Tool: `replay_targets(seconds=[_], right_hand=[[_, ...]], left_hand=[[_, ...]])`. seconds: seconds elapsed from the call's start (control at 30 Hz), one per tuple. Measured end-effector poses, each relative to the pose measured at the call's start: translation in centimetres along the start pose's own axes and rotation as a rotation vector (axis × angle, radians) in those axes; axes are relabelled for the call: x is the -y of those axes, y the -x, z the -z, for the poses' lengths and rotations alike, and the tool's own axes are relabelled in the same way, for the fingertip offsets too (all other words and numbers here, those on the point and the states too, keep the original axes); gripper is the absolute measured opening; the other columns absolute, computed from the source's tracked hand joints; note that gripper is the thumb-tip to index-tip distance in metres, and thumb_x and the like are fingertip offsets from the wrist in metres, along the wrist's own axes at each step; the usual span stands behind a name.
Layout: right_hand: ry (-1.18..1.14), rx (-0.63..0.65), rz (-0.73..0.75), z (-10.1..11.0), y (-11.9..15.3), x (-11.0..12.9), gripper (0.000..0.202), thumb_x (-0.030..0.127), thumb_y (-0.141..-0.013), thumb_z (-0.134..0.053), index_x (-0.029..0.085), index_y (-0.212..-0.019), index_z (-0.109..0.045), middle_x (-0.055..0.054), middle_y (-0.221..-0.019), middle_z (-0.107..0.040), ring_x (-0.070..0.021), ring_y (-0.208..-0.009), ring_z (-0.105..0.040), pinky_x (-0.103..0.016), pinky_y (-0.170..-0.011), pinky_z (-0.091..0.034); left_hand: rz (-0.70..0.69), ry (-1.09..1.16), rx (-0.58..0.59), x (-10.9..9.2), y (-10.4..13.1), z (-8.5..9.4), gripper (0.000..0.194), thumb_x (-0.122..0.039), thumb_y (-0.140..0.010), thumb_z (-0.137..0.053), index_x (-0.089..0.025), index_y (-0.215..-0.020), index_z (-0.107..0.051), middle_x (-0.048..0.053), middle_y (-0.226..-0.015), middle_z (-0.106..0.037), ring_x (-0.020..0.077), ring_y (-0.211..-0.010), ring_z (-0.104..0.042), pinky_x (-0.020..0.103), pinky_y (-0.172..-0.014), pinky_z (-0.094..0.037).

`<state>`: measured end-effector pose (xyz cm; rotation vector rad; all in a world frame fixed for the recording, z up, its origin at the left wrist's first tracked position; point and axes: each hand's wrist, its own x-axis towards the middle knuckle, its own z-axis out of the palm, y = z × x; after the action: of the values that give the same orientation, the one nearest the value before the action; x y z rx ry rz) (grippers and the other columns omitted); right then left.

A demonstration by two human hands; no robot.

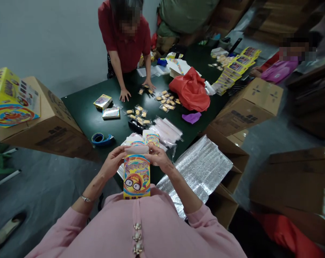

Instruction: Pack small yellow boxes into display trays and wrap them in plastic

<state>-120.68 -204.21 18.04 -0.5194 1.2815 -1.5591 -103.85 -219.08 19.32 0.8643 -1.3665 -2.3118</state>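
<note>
Holding the carton [137,175]: printed face turned up toward the camera, near end at the pink shirt [122,229], far end directed over the green table [85,107].
Top flap [136,150]: pale, raised, spanning 2 hands; judged not yet closed.
Left hand [117,157]: holding the flap end at the left corner, thumb and fingertips narrowed to a pinch.
Right hand [158,157]: holding the opposite corner, fingers likewise narrowed, partly curled.
Carton contents: not visible; filled or unfilled, not determinable.
Cartons beyond the hands [152,139]: at least 2, partly hidden, pale panels showing; apparently left to finish.
Wrapped packets [166,101]: lying loose in clusters, some near the co-worker's hands [124,94]; outside any carton, judged unpacked.
Yellow boxes [111,113]: 2, lying at table left; apparently closed, judged done.
Display box [13,96]: standing on the cardboard box [55,132] at left; judged already assembled.
Clear plastic sleeves [167,131]: piled beyond the right hand; apparently unused.
Blue tape dispenser [103,141]: resting at table left, untouched.
</note>
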Motion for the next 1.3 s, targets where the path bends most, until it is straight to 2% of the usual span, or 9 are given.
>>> replay_targets(seconds=[0.13,0.23,0.4,0.53,0.63,0.87,0.97,1.13,1.3], right_hand=[[0.165,-0.094,0.045,0.4,0.1,-0.7,0.041,0.048,-0.066,-0.082,0.02,-0.095,-0.073,0.0,-0.077,-0.063,-0.0109,-0.06,-0.054,-0.022,-0.052,-0.045],[0.22,-0.076,0.058,0.5,0.0,-0.9,0.04,0.057,-0.074,-0.075,0.019,-0.087,-0.076,-0.002,-0.082,-0.067,-0.0133,-0.064,-0.058,-0.024,-0.054,-0.047],[0.073,-0.087,-0.08,0.2,-0.3,0.0,0.052,0.063,-0.067,-0.078,0.019,-0.094,-0.075,-0.002,-0.078,-0.069,-0.0155,-0.062,-0.062,-0.027,-0.053,-0.051],[0.157,-0.094,-0.149,0.3,-0.4,1.0,0.048,0.058,-0.067,-0.079,0.017,-0.092,-0.075,0.0,-0.065,-0.064,-0.0102,-0.048,-0.052,-0.024,-0.043,-0.044],[0.235,-0.125,-0.112,0.4,-0.7,1.4,0.042,0.052,-0.066,-0.081,0.016,-0.087,-0.076,0.0,-0.065,-0.062,-0.0118,-0.053,-0.056,-0.025,-0.047,-0.047],[0.336,-0.044,-0.031,1.2,-0.7,1.8,0.036,0.049,-0.064,-0.081,0.015,-0.076,-0.077,0.003,-0.052,-0.056,-0.0097,-0.046,-0.049,-0.023,-0.043,-0.043],[0.402,0.037,0.027,2.0,-0.2,2.2,0.034,0.049,-0.071,-0.077,0.016,-0.078,-0.078,0.002,-0.053,-0.058,-0.0098,-0.047,-0.049,-0.023,-0.043,-0.042],[0.457,0.117,0.035,3.1,0.5,1.9,0.035,0.051,-0.081,-0.069,0.019,-0.091,-0.08,-0.001,-0.069,-0.068,-0.0105,-0.053,-0.053,-0.023,-0.046,-0.046],[0.412,0.064,0.054,3.1,1.1,0.8,0.035,0.046,-0.075,-0.076,0.019,-0.098,-0.079,-0.002,-0.077,-0.07,-0.0101,-0.055,-0.053,-0.022,-0.047,-0.046]], left_hand=[[0.02,-0.149,0.07,-0.4,-0.1,0.0,0.035,-0.049,-0.074,-0.079,-0.019,-0.091,-0.072,0.008,-0.116,-0.073,0.0215,-0.095,-0.068,0.025,-0.07,-0.054],[0.039,-0.282,0.058,-1.3,-0.1,-0.8,0.043,-0.059,-0.074,-0.075,-0.016,-0.078,-0.069,0.011,-0.111,-0.074,0.0237,-0.096,-0.067,0.025,-0.068,-0.052],[0.064,-0.421,0.028,-2.7,-0.6,-1.9,0.052,-0.059,-0.067,-0.08,-0.019,-0.1,-0.076,0.01,-0.103,-0.076,0.0253,-0.092,-0.067,0.027,-0.066,-0.051],[0.064,-0.482,0.039,-2.9,-1.3,-1.9,0.046,-0.055,-0.068,-0.08,-0.018,-0.094,-0.079,0.006,-0.087,-0.076,0.0198,-0.075,-0.064,0.025,-0.058,-0.046],[0.069,-0.492,0.054,-2.8,-1.9,-1.7,0.038,-0.051,-0.07,-0.08,-0.017,-0.087,-0.08,0.004,-0.07,-0.072,0.0154,-0.06,-0.057,0.024,-0.051,-0.041],[0.215,-0.421,0.184,-3.2,-2.2,-1.5,0.037,-0.047,-0.069,-0.082,-0.016,-0.089,-0.081,0.009,-0.085,-0.077,0.021,-0.073,-0.067,0.028,-0.063,-0.053],[0.179,-0.44,0.229,-3.5,-1.7,-1.7,0.041,-0.053,-0.072,-0.078,-0.017,-0.092,-0.08,0.008,-0.091,-0.077,0.0239,-0.081,-0.069,0.029,-0.067,-0.055],[0.038,-0.581,0.282,-3.0,-1.4,-1.6,0.039,-0.04,-0.07,-0.081,-0.02,-0.103,-0.078,0.006,-0.089,-0.076,0.0213,-0.076,-0.066,0.025,-0.061,-0.052],[-0.029,-0.629,0.294,-2.2,-1.5,-1.0,0.035,-0.035,-0.074,-0.077,-0.022,-0.107,-0.077,0.003,-0.074,-0.071,0.0158,-0.063,-0.058,0.021,-0.051,-0.043]])
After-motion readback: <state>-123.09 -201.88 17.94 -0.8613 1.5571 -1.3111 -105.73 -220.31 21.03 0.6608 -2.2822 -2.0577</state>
